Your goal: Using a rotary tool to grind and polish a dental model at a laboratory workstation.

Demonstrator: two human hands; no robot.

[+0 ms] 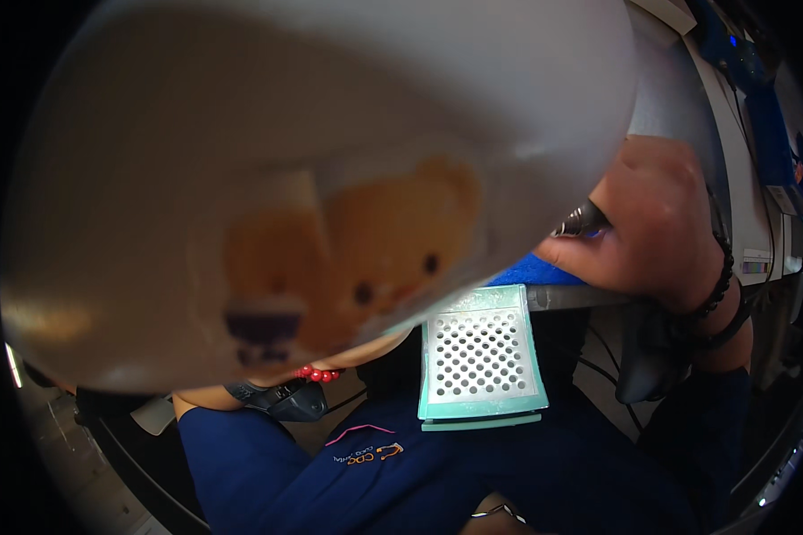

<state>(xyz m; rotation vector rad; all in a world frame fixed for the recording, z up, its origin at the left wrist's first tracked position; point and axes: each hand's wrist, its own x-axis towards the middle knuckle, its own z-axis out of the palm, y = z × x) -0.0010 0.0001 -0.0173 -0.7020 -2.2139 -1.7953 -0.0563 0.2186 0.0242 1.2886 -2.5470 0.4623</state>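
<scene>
A large pale, smooth object [473, 80] with a blurred orange bear picture on it looms very close, covering most of the upper left. Behind its lower edge, part of my left hand [370, 350] shows beyond a red bead bracelet; the fingers are hidden, and I cannot tell whether they hold anything. My right hand [647, 218] is closed around a black tool with a ringed, metallic-looking front part [580, 220]. The tool's tip ends at the pale object's right edge; whether they touch is unclear.
A teal-framed white plate with rows of holes [484, 357] is in front of my dark blue shirt, below a bit of blue material [540, 270] at the table edge. Blue boxes [772, 152] and cables stand at the far right. Black chair armrests [647, 357] flank me.
</scene>
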